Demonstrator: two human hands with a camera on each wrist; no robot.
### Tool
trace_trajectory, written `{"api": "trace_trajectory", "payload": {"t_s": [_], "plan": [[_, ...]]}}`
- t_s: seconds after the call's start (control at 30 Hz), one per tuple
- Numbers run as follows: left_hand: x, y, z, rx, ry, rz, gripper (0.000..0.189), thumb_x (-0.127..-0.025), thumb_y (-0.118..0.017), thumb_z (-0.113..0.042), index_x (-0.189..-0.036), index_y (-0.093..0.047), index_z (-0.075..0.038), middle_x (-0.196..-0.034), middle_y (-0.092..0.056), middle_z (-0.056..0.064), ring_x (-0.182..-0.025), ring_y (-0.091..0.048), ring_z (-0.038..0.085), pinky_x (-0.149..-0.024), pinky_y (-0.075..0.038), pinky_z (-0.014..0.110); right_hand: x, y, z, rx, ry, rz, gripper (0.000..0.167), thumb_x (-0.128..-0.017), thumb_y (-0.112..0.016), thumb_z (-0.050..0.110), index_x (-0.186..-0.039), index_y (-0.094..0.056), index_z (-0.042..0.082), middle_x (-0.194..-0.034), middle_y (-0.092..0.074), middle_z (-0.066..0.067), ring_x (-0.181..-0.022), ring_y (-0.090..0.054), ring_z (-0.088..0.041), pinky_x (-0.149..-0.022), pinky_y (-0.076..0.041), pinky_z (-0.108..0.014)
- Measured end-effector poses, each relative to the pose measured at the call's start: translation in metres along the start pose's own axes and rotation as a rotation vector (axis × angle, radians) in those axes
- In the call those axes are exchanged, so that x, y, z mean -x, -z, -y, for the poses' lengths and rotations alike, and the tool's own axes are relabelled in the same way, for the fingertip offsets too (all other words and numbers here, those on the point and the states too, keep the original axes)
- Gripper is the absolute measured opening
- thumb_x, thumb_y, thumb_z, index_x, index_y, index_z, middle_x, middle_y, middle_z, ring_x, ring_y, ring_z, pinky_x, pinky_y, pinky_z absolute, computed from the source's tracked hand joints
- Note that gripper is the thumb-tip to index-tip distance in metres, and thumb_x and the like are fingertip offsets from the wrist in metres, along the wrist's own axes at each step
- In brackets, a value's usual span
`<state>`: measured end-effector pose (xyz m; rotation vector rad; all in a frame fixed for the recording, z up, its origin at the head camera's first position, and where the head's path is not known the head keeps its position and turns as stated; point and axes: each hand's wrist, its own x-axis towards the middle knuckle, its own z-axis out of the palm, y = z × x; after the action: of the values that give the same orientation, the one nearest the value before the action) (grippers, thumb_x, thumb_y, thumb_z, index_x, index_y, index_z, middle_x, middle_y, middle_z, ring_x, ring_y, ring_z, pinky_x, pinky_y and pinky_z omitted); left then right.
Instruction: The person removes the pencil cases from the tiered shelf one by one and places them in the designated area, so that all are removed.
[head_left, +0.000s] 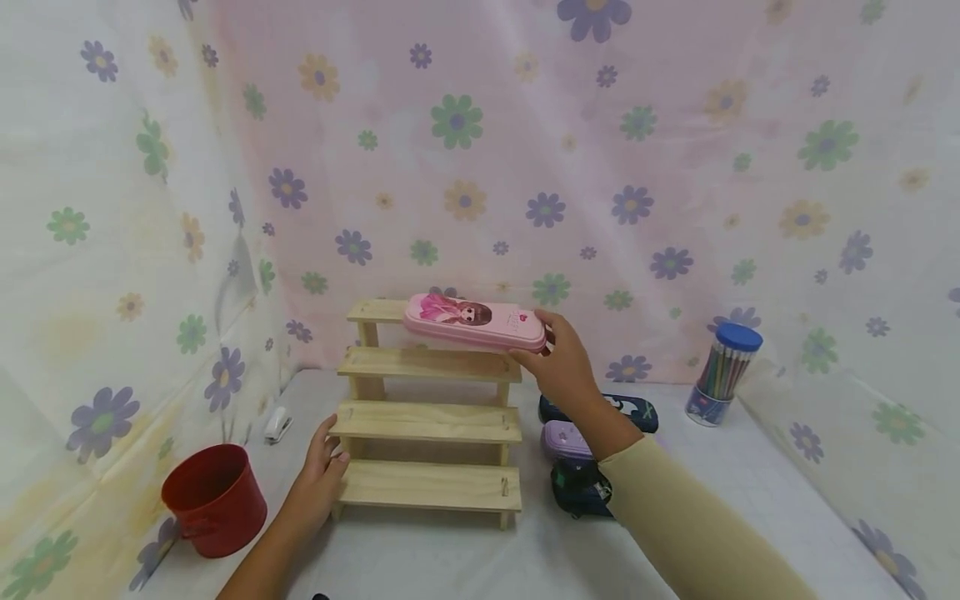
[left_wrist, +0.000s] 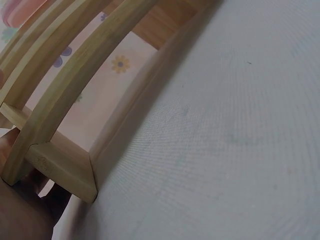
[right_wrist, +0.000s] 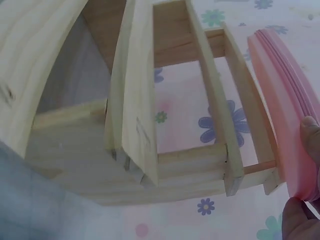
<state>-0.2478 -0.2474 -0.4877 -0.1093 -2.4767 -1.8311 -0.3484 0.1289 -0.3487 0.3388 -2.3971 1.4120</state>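
Observation:
A pink pencil case [head_left: 474,323] with a doll picture on its lid lies across the top tier of a wooden four-step display stand [head_left: 429,420]. My right hand [head_left: 561,360] grips the case's right end, thumb along the near side. Its zipped edge and my right fingertips [right_wrist: 295,220] show in the right wrist view. At the stand's left side, my left hand [head_left: 318,479] holds the end of a lower step, thumb toward the front. In the left wrist view, the step ends partly hide the fingers of that hand.
A red bucket [head_left: 213,500] and a white stapler-like object [head_left: 277,425] stand left of the stand. To its right lie a dark case [head_left: 636,410], a purple case [head_left: 566,439] and a dark pouch [head_left: 579,487]. A blue-lidded pencil tub [head_left: 723,375] stands farther right.

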Motion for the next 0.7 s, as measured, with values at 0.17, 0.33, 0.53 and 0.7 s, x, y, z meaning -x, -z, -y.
{"api": "trace_trajectory", "payload": {"t_s": [0.17,0.33,0.53,0.7], "plan": [[-0.001,0.0,0.0,0.002,0.001,-0.003,0.068,-0.115,-0.039,-0.024,-0.168,0.003,-0.031,-0.172,-0.009,0.03,-0.157,-0.013,0.053,-0.118,-0.027,0.07,0.013,0.007,-0.001,-0.03,-0.029,0.018,0.079,-0.093,-0.082,0.034,-0.158,-0.041,0.015,-0.157,-0.048,-0.006,-0.146,-0.048,-0.032,-0.114,-0.047,-0.047],[0.0,0.0,0.0,-0.008,0.013,-0.007,0.069,-0.115,-0.039,-0.021,-0.168,0.004,-0.03,-0.172,-0.008,0.03,-0.157,-0.013,0.054,-0.118,-0.026,0.069,0.029,0.011,-0.004,-0.045,-0.065,0.052,0.083,-0.092,-0.082,0.037,-0.16,-0.038,0.016,-0.157,-0.048,-0.006,-0.146,-0.047,-0.032,-0.112,-0.049,-0.047],[0.001,-0.002,-0.001,-0.01,0.015,-0.01,0.068,-0.115,-0.038,-0.019,-0.168,0.003,-0.029,-0.172,-0.007,0.032,-0.156,-0.013,0.056,-0.117,-0.027,0.07,0.049,0.012,-0.017,-0.066,-0.108,0.059,0.083,-0.092,-0.082,0.038,-0.16,-0.038,0.019,-0.156,-0.048,-0.005,-0.144,-0.05,-0.032,-0.109,-0.052,-0.046],[0.001,-0.002,-0.002,-0.012,0.011,-0.006,0.069,-0.115,-0.038,-0.019,-0.168,0.004,-0.028,-0.172,-0.006,0.032,-0.156,-0.013,0.056,-0.116,-0.028,0.07,0.063,0.014,-0.027,-0.057,-0.162,0.043,0.083,-0.092,-0.083,0.034,-0.16,-0.039,0.018,-0.156,-0.049,-0.008,-0.141,-0.054,-0.035,-0.102,-0.056,-0.047]]}}
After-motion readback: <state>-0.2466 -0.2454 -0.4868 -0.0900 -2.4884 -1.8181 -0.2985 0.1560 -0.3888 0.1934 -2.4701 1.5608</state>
